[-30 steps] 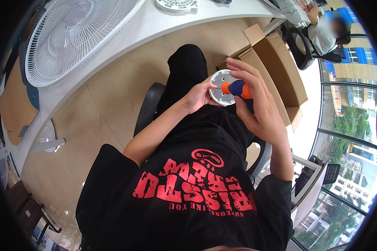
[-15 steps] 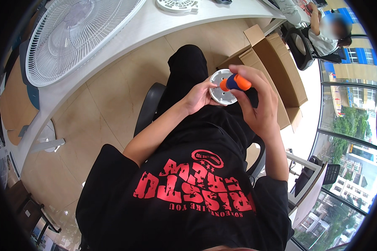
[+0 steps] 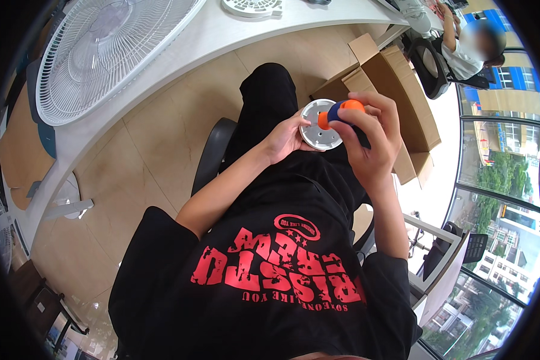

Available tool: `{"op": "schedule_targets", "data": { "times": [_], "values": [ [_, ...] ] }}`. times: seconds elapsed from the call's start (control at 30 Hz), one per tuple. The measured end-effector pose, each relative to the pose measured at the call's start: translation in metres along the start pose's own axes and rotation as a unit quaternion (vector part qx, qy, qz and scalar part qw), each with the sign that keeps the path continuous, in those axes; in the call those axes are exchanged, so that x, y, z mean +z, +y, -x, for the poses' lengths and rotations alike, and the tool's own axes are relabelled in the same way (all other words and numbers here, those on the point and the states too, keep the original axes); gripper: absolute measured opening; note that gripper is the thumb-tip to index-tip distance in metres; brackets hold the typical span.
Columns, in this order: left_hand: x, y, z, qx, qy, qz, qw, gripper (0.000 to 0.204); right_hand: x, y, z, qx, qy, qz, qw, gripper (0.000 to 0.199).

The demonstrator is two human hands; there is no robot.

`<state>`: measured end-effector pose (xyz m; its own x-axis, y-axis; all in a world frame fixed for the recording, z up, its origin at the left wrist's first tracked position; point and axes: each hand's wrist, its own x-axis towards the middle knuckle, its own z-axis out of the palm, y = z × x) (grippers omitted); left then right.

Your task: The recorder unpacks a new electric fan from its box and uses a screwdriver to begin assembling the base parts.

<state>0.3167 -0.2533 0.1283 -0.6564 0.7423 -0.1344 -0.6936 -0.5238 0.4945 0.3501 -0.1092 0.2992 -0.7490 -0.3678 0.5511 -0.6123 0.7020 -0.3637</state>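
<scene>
Above my lap, my left hand (image 3: 286, 139) grips a round white plastic part (image 3: 325, 138) by its left edge, thumb on the rim. The part's inner side faces up and shows small dark holes. My right hand (image 3: 375, 135) is closed around the orange and blue handle of a screwdriver (image 3: 338, 113). The handle leans over the part's upper right area. The screwdriver's tip is too small to make out, so I cannot tell whether it touches a screw.
A white fan grille (image 3: 111, 54) lies on the curved white table (image 3: 222, 45), with a white slotted round part (image 3: 253, 7) farther along it. An open cardboard box (image 3: 396, 90) stands beyond my right hand. A person (image 3: 462, 51) sits at the far right by the windows.
My right hand has shifted slightly right, and its fingers have curled differently on the screwdriver handle, which is tilted a bit more. My left hand and the white part stay put.
</scene>
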Motion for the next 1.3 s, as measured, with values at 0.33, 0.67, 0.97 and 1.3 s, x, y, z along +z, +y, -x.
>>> {"op": "schedule_targets", "data": {
  "times": [0.33, 0.67, 0.97, 1.3],
  "values": [
    [0.001, 0.0, 0.003, 0.01, 0.007, -0.004, 1.0, 0.056, 0.003, 0.003, -0.007, 0.008, 0.046, -0.091, 0.995, 0.036],
    [0.0, -0.001, -0.001, 0.016, 0.019, -0.014, 1.0, 0.055, 0.009, -0.001, -0.01, -0.012, 0.044, -0.068, 0.997, 0.039],
    [0.003, -0.001, 0.002, 0.007, 0.018, -0.005, 1.0, 0.054, 0.016, -0.005, -0.01, -0.008, 0.117, -0.088, 0.989, 0.032],
    [0.001, 0.0, -0.003, 0.004, 0.01, -0.003, 1.0, 0.053, 0.023, 0.004, -0.002, 0.028, 0.119, -0.111, 0.986, 0.032]
  ]
}}
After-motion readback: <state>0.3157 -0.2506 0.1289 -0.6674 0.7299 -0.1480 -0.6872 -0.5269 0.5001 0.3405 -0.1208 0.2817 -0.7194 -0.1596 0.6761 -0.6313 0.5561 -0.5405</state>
